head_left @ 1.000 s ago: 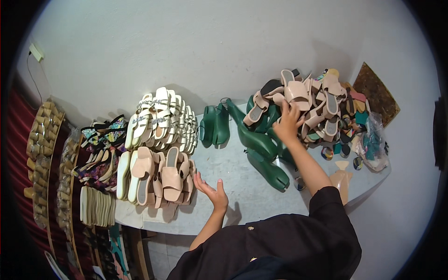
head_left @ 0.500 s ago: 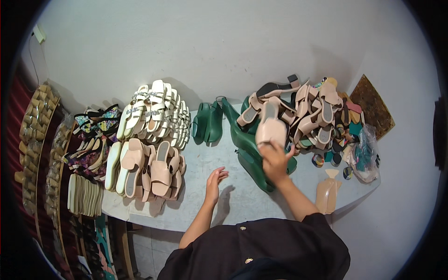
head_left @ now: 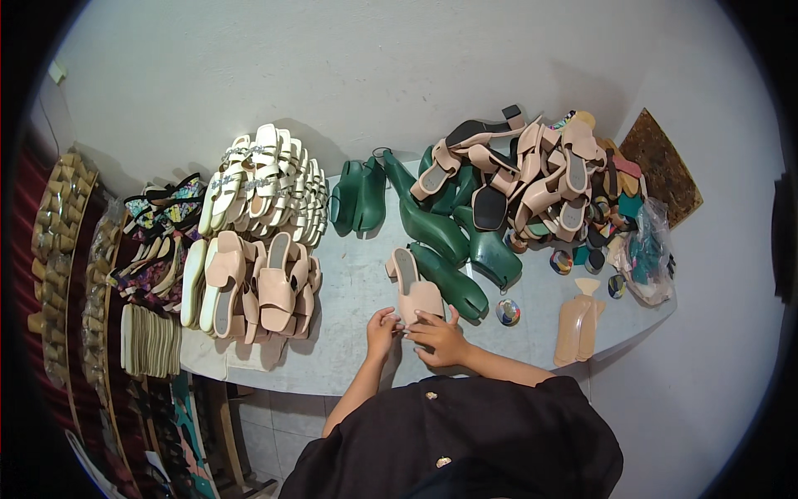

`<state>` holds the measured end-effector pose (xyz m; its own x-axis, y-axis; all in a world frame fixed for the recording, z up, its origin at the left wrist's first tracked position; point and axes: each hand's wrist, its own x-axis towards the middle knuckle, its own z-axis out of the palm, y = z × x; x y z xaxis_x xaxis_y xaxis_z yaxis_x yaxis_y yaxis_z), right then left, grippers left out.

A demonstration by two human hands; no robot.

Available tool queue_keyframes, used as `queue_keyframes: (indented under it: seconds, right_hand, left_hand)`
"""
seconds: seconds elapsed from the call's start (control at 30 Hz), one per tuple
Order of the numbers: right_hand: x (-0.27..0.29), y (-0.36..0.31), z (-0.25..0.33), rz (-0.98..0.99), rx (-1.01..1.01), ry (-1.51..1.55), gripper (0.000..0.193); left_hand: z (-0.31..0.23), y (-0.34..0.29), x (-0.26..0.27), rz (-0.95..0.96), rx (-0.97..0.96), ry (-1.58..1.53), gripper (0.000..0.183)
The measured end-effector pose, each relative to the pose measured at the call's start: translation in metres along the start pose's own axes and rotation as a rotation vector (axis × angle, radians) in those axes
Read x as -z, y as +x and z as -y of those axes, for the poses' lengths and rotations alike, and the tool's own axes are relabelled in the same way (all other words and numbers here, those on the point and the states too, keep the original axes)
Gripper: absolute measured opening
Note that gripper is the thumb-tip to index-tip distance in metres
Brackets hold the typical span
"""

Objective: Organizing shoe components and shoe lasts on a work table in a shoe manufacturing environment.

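A beige block-heeled sandal is before me at the table's front, its toe toward me and its heel away. My right hand grips it by the toe, fingers over the wide upper. Against its left front edge, my left hand closes with bent fingers; its exact grip is partly hidden. Just right of the sandal lies a green shoe last, with another green last beyond it. Several more beige sandals are heaped in a pile at the back right.
White sandals are stacked at the left, behind rows of beige sandals. Upright green lasts stand by the wall. A small patterned round piece, beige insole-shaped pieces and a plastic bag lie at the right.
My right hand has brought the sandal from the pile's front toward me and left. My left hand, spread before, now meets it. The green lasts and the round piece are more exposed.
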<state>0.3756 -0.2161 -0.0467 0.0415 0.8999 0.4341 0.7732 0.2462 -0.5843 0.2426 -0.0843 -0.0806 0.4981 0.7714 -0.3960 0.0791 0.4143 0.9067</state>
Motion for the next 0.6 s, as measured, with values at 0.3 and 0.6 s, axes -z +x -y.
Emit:
queue_keyframes:
  seconds: [0.3, 0.6]
  right_hand:
    - [0.144, 0.051, -0.121, -0.902, -0.586, -0.690, 0.054]
    - [0.267, 0.049, -0.207, -0.826, -1.257, -0.506, 0.084]
  left_hand:
    - [-0.001, 0.005, -0.006, -0.185, -0.218, 0.244, 0.064]
    - [-0.016, -0.011, -0.041, 0.075, -0.549, 1.320, 0.080]
